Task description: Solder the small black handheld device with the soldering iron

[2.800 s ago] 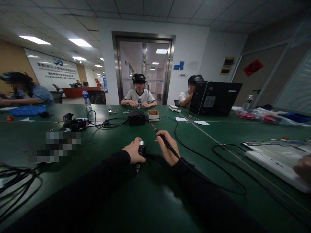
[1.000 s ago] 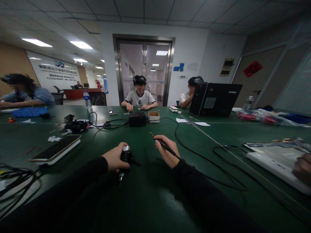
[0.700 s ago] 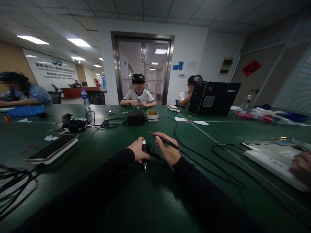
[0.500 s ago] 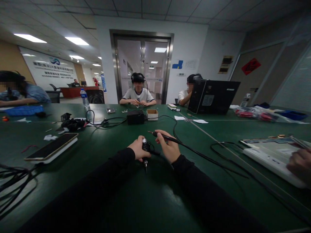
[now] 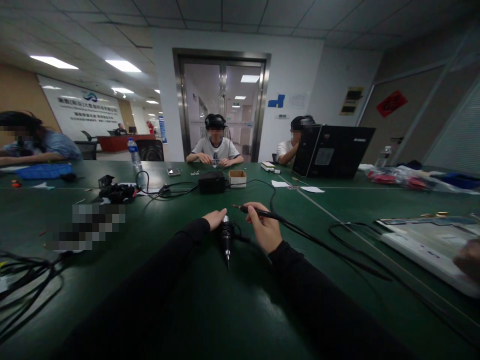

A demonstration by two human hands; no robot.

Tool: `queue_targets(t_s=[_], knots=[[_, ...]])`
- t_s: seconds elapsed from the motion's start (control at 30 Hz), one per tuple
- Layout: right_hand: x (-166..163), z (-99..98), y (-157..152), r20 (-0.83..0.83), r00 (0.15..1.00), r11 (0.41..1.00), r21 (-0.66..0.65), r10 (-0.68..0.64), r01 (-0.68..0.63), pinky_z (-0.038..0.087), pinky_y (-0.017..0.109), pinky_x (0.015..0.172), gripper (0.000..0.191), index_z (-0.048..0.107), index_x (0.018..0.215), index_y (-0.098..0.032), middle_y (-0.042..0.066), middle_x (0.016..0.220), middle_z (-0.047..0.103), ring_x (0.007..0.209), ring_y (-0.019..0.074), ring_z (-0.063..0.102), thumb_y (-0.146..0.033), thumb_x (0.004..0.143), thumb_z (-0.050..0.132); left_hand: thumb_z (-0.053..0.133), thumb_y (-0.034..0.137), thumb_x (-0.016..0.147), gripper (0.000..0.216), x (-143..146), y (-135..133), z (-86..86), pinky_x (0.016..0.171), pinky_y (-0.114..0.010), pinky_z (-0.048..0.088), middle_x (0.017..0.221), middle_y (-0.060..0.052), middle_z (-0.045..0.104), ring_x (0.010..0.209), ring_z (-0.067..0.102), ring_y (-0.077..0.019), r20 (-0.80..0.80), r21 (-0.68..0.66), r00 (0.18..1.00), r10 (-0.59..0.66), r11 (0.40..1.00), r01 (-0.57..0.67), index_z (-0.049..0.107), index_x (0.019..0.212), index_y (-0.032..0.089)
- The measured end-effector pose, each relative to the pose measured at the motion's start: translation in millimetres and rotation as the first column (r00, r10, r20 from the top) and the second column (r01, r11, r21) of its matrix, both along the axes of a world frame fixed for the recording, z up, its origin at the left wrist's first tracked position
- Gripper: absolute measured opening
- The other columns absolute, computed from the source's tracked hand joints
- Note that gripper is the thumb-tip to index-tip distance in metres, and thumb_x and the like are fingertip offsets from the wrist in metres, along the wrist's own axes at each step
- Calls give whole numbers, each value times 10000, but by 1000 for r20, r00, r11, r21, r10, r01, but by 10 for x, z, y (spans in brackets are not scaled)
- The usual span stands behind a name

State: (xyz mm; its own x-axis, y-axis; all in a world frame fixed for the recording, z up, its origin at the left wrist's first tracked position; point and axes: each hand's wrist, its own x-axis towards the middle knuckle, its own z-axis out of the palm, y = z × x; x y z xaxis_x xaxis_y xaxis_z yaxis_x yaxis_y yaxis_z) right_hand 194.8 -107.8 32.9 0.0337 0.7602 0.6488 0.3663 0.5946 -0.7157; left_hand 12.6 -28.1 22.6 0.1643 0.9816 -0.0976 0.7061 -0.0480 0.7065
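My right hand (image 5: pixel 264 229) is closed round a slim black pen-like tool (image 5: pixel 258 212) with a thin pointed tip, which faces left; black cable runs back from it to the right. A thicker black tool (image 5: pixel 226 237) with a silver collar and a pointed metal bit slants towards me over the table. Black cord is bunched at its right side. At its far end, on the left, is my left hand (image 5: pixel 215 219), with the thumb beside the silver collar. The other fingers of that hand are hidden, so its grip on the tool is unclear.
Beyond my hands stand a black box (image 5: pixel 212 182) and a small open carton (image 5: pixel 237 178). Cables (image 5: pixel 26 295) coil at the left. A white panel-like device (image 5: pixel 423 245) lies at the right, near another person's hand (image 5: pixel 467 257). A computer case (image 5: pixel 333 151) stands at the back right.
My left hand has shifted from the middle of the thicker tool to its far end, uncovering the black body. My right hand keeps its hold. The view has moved slightly.
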Motion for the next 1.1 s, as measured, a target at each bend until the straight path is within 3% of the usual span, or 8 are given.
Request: queue_targets(t_s=[0.13,0.23,0.37,0.53,0.77,1.1], knots=[[-1,1,-7,4,1000,1000,7,1,-1,494,261,608,311,654,935,-197,17,725,634,644,153,599,-445,921,466,379,502,860,415,54,79,-83,902,-330,425,838,-116,686,951,621,-273,33,13,998,-45,999,45,587,688,186],[-16,16,-34,9,1000,1000,18,-1,1,494,263,618,296,653,934,-198,24,759,651,650,153,603,-429,924,467,407,428,864,319,66,85,-191,891,-314,440,890,-79,678,935,615,-235,171,64,985,36,997,-47,601,861,175],[-33,27,-77,33,999,999,35,13,-14,497,270,637,292,658,936,-199,30,786,663,670,157,611,-412,932,459,455,270,842,283,74,28,-297,879,-306,471,912,-55,659,873,626,-184,456,101,889,46,990,-103,549,1084,156],[-37,30,-116,102,994,998,46,38,-43,502,285,692,274,659,958,-211,32,810,666,746,175,628,-393,940,456,480,141,805,290,85,-125,-226,871,-327,504,800,-30,660,791,652,-164,648,61,760,48,992,-115,532,1089,160],[-47,30,-144,164,984,995,55,73,-83,509,290,736,269,674,977,-210,32,823,677,777,182,645,-370,941,461,504,107,776,249,86,-177,-185,861,-333,511,763,-21,665,760,654,-153,728,59,683,52,989,-138,539,1017,160],[-45,-6,-130,178,981,992,80,78,-93,524,286,722,252,672,988,-208,44,881,698,807,184,659,-361,940,477,560,118,711,230,67,-100,-270,677,-263,490,707,-6,676,654,621,-135,760,101,650,24,983,-154,573,935,172]])
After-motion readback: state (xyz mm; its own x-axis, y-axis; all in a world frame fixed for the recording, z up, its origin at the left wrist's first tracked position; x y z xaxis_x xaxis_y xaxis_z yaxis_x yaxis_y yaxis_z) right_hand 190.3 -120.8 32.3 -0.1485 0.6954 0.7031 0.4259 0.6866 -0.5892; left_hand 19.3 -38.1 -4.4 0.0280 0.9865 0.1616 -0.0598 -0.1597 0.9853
